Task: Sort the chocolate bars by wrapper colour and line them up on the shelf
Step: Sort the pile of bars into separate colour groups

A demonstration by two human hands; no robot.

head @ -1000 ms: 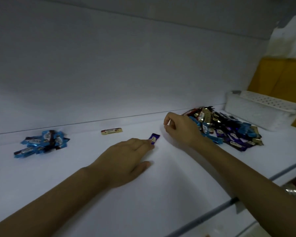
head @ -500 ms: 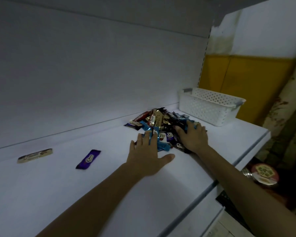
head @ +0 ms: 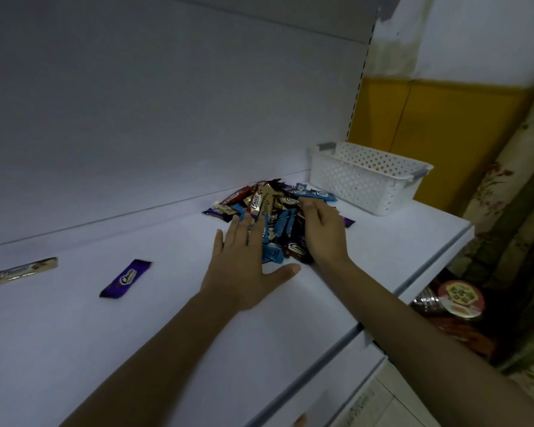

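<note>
A pile of chocolate bars [head: 269, 208] lies on the white shelf [head: 167, 349], close to its back wall, with blue, purple, red, gold and dark wrappers all mixed together. The left hand [head: 247, 269] lies flat at the pile's near left edge. Its fingers are straight and spread, their tips touch the nearest blue and gold wrappers, and the thumb stretches along the pile's near side. It holds nothing. The right hand [head: 324, 235] rests on the right part of the pile, knuckles up, fingers bent down onto the wrappers — whether they pinch a bar I cannot tell.

Left of the pile and well apart from it, 1 purple bar [head: 125, 278] lies alone on the shelf. Farther left again, 1 cream-coloured bar [head: 20, 271] lies near the frame's edge. Right of the pile and a little behind it stands a white perforated basket [head: 364, 180] — near the pile but not touching it. Lower right of the pile, below the shelf's front edge, a round printed lid [head: 461, 298] shows.
</note>
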